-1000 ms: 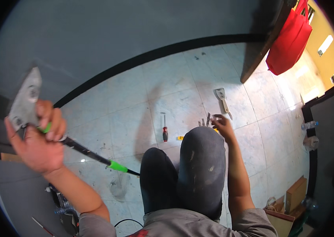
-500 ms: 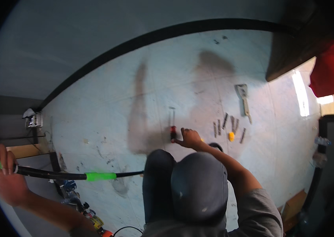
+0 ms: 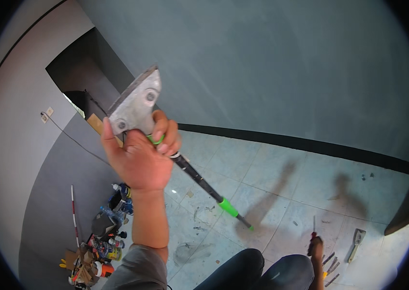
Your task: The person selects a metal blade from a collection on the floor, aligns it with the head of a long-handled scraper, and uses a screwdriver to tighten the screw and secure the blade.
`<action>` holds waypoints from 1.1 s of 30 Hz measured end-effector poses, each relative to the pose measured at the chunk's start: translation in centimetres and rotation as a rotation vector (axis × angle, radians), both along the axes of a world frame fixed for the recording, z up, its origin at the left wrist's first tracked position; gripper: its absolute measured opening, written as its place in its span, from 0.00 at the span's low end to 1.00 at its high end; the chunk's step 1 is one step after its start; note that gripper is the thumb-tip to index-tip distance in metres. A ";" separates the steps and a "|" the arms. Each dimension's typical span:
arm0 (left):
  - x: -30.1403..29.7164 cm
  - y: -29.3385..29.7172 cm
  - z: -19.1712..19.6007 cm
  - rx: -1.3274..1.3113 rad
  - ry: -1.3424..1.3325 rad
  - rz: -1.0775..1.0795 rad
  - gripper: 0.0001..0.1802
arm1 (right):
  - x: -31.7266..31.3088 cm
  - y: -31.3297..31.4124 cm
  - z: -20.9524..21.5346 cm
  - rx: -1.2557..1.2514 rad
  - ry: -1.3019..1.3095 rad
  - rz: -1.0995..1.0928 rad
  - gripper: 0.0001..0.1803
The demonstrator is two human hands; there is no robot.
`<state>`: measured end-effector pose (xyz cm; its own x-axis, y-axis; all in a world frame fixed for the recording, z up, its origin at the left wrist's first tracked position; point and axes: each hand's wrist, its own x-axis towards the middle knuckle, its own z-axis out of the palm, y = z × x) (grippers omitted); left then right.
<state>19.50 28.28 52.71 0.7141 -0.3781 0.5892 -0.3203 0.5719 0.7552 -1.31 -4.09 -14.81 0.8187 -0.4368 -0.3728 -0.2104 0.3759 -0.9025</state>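
My left hand point(image 3: 146, 164) is raised and closed around the neck of a long-handled scraper. The grey metal scraper head point(image 3: 139, 99), with two round screws and a wide edge, points up. The black pole point(image 3: 197, 179) slants down to the right toward the floor, with a bright green collar point(image 3: 228, 207) low on it. My right hand point(image 3: 316, 246) is down by the floor to the right of my knees, closed on the handle of a screwdriver point(image 3: 314, 235) with a red-and-black grip. Its thin shaft points away from me.
Right of my right hand lie a hand scraper point(image 3: 357, 244), several dark narrow strips point(image 3: 333, 265) and a small yellow piece point(image 3: 325, 274). Bottles, cans and cardboard point(image 3: 103, 241) crowd the left. A grey wall point(image 3: 272, 72) with dark skirting rises ahead; a cable hangs from a socket point(image 3: 47, 114).
My left hand has lifted the scraper head from the far left to high in front of me. My right hand has closed on the screwdriver. The view has swung up and left.
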 end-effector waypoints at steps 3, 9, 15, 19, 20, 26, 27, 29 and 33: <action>-2.5 0.3 -0.4 -0.046 -0.011 0.023 0.46 | -0.4 -1.3 24.6 -0.125 0.005 -0.009 0.05; -6.5 -4.2 0.4 -0.097 0.083 -0.041 0.46 | -5.6 1.8 54.7 -0.630 -0.319 -0.143 0.15; -11.5 -5.3 0.6 -0.162 0.167 -0.161 0.44 | -9.8 10.9 67.3 -1.165 -0.644 0.017 0.19; -13.8 -5.2 -0.1 -0.189 0.244 -0.220 0.45 | -11.7 14.0 69.2 -1.259 -0.622 -0.005 0.20; -14.3 -5.2 -0.3 -0.198 0.242 -0.241 0.45 | -12.3 14.2 69.5 -1.250 -0.585 -0.014 0.19; -15.6 -5.7 -0.4 -0.206 0.203 -0.251 0.45 | -13.7 13.5 69.9 -1.423 -0.659 -0.060 0.21; -15.8 -5.9 -0.3 -0.201 0.201 -0.236 0.45 | -13.9 13.5 69.9 -1.431 -0.645 -0.066 0.21; -15.9 -6.2 -0.2 -0.189 0.173 -0.217 0.45 | -14.3 13.4 69.9 -1.444 -0.639 -0.081 0.21; -15.8 -6.6 -0.8 -0.149 0.102 -0.179 0.45 | -15.1 13.4 69.9 -1.490 -0.571 -0.117 0.21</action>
